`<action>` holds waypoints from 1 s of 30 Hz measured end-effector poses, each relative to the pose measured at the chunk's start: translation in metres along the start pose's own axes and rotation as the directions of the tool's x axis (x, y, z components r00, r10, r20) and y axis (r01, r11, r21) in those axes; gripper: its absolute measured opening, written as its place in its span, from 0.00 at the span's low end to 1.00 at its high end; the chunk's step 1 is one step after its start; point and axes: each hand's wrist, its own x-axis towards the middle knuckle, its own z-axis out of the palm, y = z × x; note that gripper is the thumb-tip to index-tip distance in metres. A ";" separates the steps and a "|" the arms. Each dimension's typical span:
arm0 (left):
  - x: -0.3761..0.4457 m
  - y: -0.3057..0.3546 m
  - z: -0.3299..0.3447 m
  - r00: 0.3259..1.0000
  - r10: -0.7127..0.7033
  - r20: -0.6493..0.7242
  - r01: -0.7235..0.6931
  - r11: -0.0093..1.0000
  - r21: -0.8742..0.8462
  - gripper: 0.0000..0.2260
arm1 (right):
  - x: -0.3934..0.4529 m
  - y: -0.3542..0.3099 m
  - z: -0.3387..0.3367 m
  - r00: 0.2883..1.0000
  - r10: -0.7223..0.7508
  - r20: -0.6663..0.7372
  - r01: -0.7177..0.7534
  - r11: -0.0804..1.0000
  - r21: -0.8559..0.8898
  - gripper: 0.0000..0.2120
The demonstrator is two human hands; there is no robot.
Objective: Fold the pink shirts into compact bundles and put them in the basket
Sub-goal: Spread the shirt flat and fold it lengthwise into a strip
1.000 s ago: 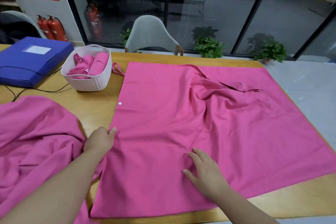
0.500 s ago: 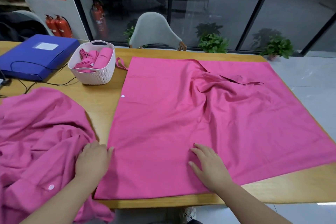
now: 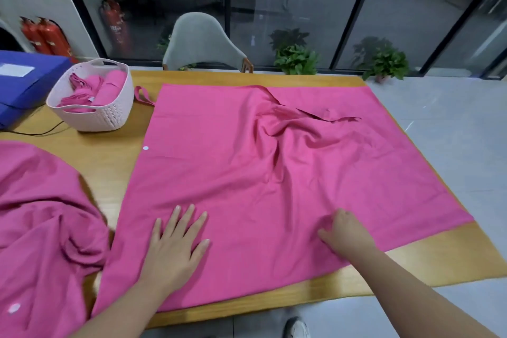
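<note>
A large pink shirt (image 3: 247,167) lies spread over the middle of the wooden table (image 3: 104,156), wrinkled near its centre. My left hand (image 3: 175,247) rests flat on its near left part, fingers straight and spread. My right hand (image 3: 345,233) sits on the near right part with fingers curled, pinching the cloth. A second pink shirt (image 3: 41,228) lies crumpled at the table's left. A pale woven basket (image 3: 96,115) at the back left holds rolled pink bundles (image 3: 101,90).
A blue folder box (image 3: 24,79) with a black cable lies left of the basket. A grey chair (image 3: 203,41) stands behind the table, with potted plants and glass walls beyond. The table's near edge and the floor lie just below my arms.
My left hand has left the crumpled shirt's edge and moved right onto the spread shirt, now lying flat. My right hand went from flat to curled, gathering cloth.
</note>
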 end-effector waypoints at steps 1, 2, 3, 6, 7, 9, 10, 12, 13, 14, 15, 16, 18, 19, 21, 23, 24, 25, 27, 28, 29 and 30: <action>0.000 0.000 0.002 1.000 -0.003 0.004 0.003 1.000 0.007 0.37 | 0.003 0.004 -0.001 0.999 0.012 0.033 -0.012 1.000 0.003 0.21; -0.001 -0.001 0.002 1.000 -0.009 0.009 0.009 1.000 0.017 0.36 | 0.005 0.004 -0.002 0.998 0.012 0.055 -0.012 1.000 -0.002 0.20; -0.001 0.000 0.000 1.000 -0.014 0.014 0.014 1.000 0.018 0.36 | 0.006 0.003 -0.003 0.997 0.002 0.074 -0.001 1.000 -0.012 0.18; -0.003 0.005 -0.004 1.000 -0.025 0.018 0.025 1.000 0.017 0.37 | 0.007 -0.001 -0.005 0.996 -0.018 0.090 0.021 0.999 -0.027 0.15; -0.003 0.006 -0.006 0.999 -0.026 0.025 0.025 0.999 0.024 0.38 | 0.006 0.000 -0.005 0.995 -0.024 0.093 0.027 0.999 -0.033 0.14; -0.003 0.006 -0.008 0.999 -0.037 0.039 0.036 0.998 0.044 0.39 | 0.004 0.005 -0.006 0.993 -0.041 0.113 0.044 0.999 -0.028 0.14; -0.002 0.004 -0.008 0.998 -0.040 0.043 0.038 0.998 0.050 0.39 | 0.003 0.008 -0.007 0.992 -0.039 0.123 0.042 0.999 -0.023 0.14; -0.001 0.006 -0.008 0.998 -0.042 0.055 0.039 0.998 0.051 0.38 | -0.001 0.019 -0.007 0.990 -0.028 0.140 0.033 0.999 -0.034 0.15; -0.001 0.006 -0.009 0.997 -0.044 0.058 0.041 0.998 0.049 0.38 | -0.003 0.023 -0.007 0.989 -0.032 0.146 0.039 0.998 -0.047 0.14; -0.001 0.006 -0.008 0.997 -0.043 0.062 0.040 0.998 0.049 0.36 | -0.006 0.026 -0.007 0.987 -0.043 0.157 0.053 0.997 -0.062 0.13; -0.001 0.006 -0.008 0.997 -0.041 0.064 0.038 0.998 0.047 0.35 | -0.009 0.028 -0.006 0.984 -0.061 0.168 0.075 0.994 -0.078 0.11; -0.001 0.005 -0.009 0.997 -0.039 0.065 0.037 0.998 0.043 0.33 | -0.011 0.028 -0.005 0.978 -0.076 0.195 0.095 0.991 -0.093 0.11; -0.001 0.006 -0.010 0.998 -0.038 0.059 0.035 0.998 0.048 0.32 | -0.015 0.029 -0.004 0.969 -0.106 0.225 0.127 0.988 -0.082 0.10; -0.002 0.007 -0.011 0.998 -0.040 0.055 0.037 0.998 0.044 0.33 | -0.013 0.033 -0.001 0.970 -0.127 0.206 0.141 0.989 -0.053 0.08; -0.002 0.011 -0.013 0.999 -0.034 0.042 0.033 0.999 0.025 0.36 | -0.010 0.045 -0.001 0.977 -0.183 0.108 0.179 0.983 0.045 0.09; 0.001 0.024 -0.012 1.000 0.021 0.001 -0.021 1.000 0.010 0.35 | -0.009 0.064 -0.007 0.969 -0.243 -0.036 0.244 0.969 0.038 0.04; 0.002 0.034 -0.010 0.997 0.078 -0.002 -0.078 0.997 0.019 0.32 | -0.008 0.074 -0.010 0.959 -0.275 -0.072 0.274 0.961 -0.029 0.03; 0.004 0.046 -0.008 0.990 0.144 -0.003 -0.144 0.989 0.029 0.29 | -0.008 0.083 -0.013 0.952 -0.298 -0.072 0.289 0.950 -0.118 0.09; 0.009 0.077 -0.002 0.964 0.266 0.021 -0.267 0.963 0.041 0.24 | -0.005 0.095 -0.017 0.953 -0.304 -0.009 0.295 0.929 -0.223 0.14; 0.011 0.094 0.001 0.955 0.294 0.029 -0.295 0.954 0.050 0.24 | -0.002 0.096 -0.017 0.956 -0.290 0.037 0.291 0.927 -0.238 0.14; 0.014 0.109 0.006 0.949 0.313 0.028 -0.314 0.948 0.045 0.25 | 0.000 0.095 -0.018 0.953 -0.295 0.064 0.302 0.922 -0.241 0.14; 0.018 0.122 0.011 0.946 0.324 0.002 -0.324 0.945 0.052 0.26 | 0.002 0.093 -0.017 0.945 -0.315 0.083 0.326 0.909 -0.261 0.13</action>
